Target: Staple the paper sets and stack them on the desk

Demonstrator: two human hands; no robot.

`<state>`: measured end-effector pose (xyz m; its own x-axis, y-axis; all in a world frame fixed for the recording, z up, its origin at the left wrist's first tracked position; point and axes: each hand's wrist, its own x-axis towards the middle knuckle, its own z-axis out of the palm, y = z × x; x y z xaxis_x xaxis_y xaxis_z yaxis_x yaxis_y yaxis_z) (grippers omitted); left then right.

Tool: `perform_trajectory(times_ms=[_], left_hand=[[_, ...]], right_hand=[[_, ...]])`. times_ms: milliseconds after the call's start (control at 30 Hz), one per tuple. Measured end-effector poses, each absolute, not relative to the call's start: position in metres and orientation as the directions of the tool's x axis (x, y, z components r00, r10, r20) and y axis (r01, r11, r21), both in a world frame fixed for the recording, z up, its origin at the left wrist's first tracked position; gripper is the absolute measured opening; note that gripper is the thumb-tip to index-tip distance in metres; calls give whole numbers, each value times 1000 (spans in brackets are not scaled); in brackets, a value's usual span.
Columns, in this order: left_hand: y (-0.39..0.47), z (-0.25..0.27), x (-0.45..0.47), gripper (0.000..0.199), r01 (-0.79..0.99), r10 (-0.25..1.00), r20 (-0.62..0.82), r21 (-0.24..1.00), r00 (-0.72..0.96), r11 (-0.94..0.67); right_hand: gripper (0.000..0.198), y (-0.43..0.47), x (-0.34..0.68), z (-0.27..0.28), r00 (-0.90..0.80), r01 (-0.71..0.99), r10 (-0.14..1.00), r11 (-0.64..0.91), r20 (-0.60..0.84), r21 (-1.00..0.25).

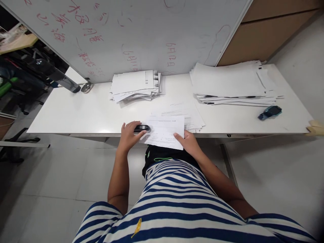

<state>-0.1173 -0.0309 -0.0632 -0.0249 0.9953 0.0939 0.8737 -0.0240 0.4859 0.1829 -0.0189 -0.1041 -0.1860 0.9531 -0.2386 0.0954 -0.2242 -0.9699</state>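
A printed white sheet of paper (165,130) spans the front edge of the table between my two hands. My right hand (187,140) grips its right edge, thumb on top and fingers beneath. At the sheet's left edge is a black stapler (142,128), with my left hand (130,133) wrapped around its back end. The stapler's nose meets the paper; whether the sheet lies between its jaws is hard to see. Loose printed sheets (193,118) lie partly under the held one, just behind it.
Stacks of paper stand at the back: a smaller pile (135,82) and a larger pile (230,81). A dark teal device (270,112) lies at right. A bottle (58,76) and a small round object (86,87) are at far left. Behind the table rises a whiteboard (149,37).
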Motion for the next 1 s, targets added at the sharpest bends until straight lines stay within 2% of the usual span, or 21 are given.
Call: perform_trajectory(times_ms=[67,233,367,467,567,667,733,800,900,933,1000], left_hand=[[-26,-55,-114,37,870,993,91,493,-79,24],[4,-46,-102,39,883,971,190,467,-146,42],[32,-53,-88,45,837,953,71,500,-294,221],[42,-66,-80,45,857,928,19,392,-371,335],[42,-77,-75,44,906,940,80,306,-331,293],[42,-81,-74,39,914,942,135,316,-308,254],[40,-80,-76,35,889,930,171,390,-326,239],[36,-78,-81,32,827,900,244,529,-362,189],[22,-79,-92,41,712,805,433,702,-406,-19],[17,-81,-96,45,704,786,484,705,-385,-89],[6,-88,-105,49,759,806,520,635,-284,-142]], right_hand=[[46,-18,184,-103,-200,93,949,-229,-244,-969],[44,-17,187,-99,-214,114,946,-223,-243,-968],[44,-17,187,-100,-178,154,956,-205,-232,-966],[44,-18,185,-104,-140,146,970,-176,-197,-973],[48,-21,181,-107,-103,91,979,-167,-176,-982],[52,-24,179,-107,-94,96,978,-178,-187,-979],[54,-26,180,-105,-131,145,969,-191,-210,-971],[54,-27,181,-104,-172,188,958,-198,-231,-962],[52,-27,180,-102,-169,178,962,-184,-214,-967],[51,-26,179,-102,-157,157,967,-174,-198,-972],[50,-24,177,-100,-146,110,975,-154,-169,-982]])
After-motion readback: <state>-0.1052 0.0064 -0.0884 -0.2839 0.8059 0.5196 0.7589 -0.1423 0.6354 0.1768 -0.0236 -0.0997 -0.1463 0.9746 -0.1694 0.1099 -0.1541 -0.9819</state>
